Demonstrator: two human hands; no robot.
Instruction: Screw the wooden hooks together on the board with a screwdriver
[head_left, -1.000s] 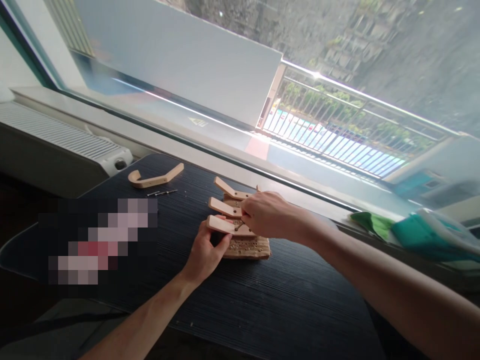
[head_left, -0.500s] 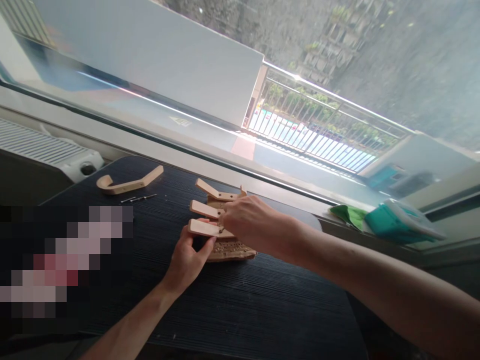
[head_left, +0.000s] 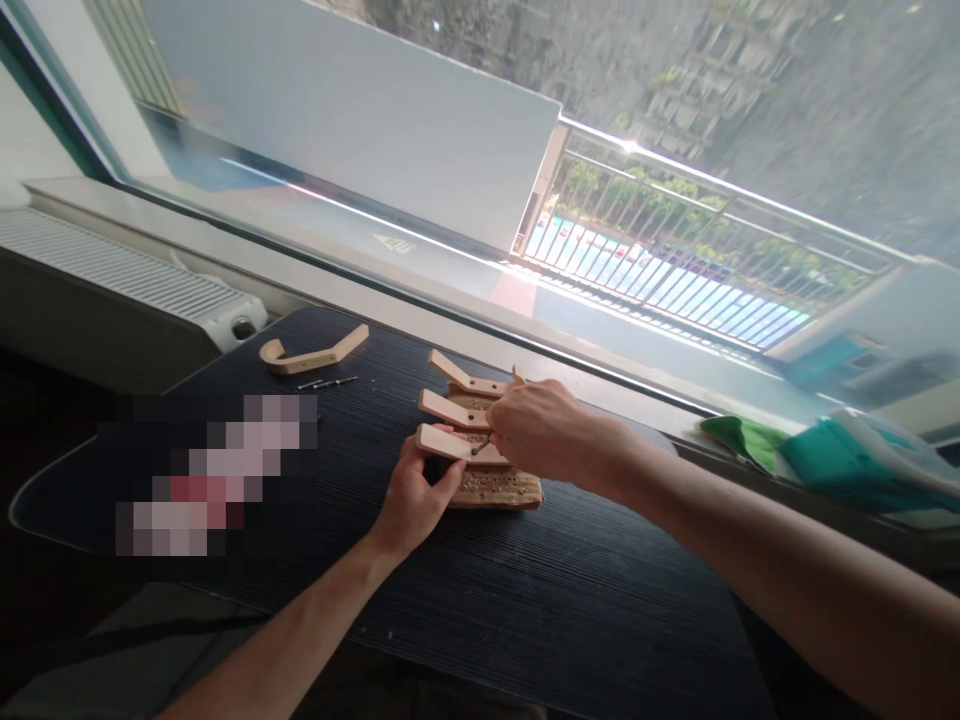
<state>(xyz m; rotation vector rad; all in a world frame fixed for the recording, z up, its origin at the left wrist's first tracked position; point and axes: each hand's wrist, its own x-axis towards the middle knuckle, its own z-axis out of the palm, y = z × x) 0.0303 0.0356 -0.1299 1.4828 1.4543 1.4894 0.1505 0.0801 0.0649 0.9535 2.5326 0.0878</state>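
Observation:
Three bent wooden hooks lie side by side across a ragged, hole-pocked brown board (head_left: 499,490), perhaps corrugated cardboard. My left hand (head_left: 418,495) is closed round the angled end of the nearest wooden hook (head_left: 444,442), thumb in front. My right hand (head_left: 536,425) is closed above the same hook, pinching a thin metal rod (head_left: 481,445) that slants down to a hole in it; its kind cannot be made out. Beyond are the middle wooden hook (head_left: 442,405) and the far wooden hook (head_left: 450,370), their right ends partly hidden by my right hand.
Another wooden hook (head_left: 315,360) lies at the back left of the dark table (head_left: 450,590), with several thin metal pieces (head_left: 328,382) before it. A blurred-out patch (head_left: 225,470) covers something at left. A radiator (head_left: 150,270), green cloth (head_left: 739,440) and teal box (head_left: 832,460) border the window.
My view has shifted, so the whole scene sits further right. My right hand has drawn slightly back from the nearest hook, showing more of the rod. My left hand keeps its hold.

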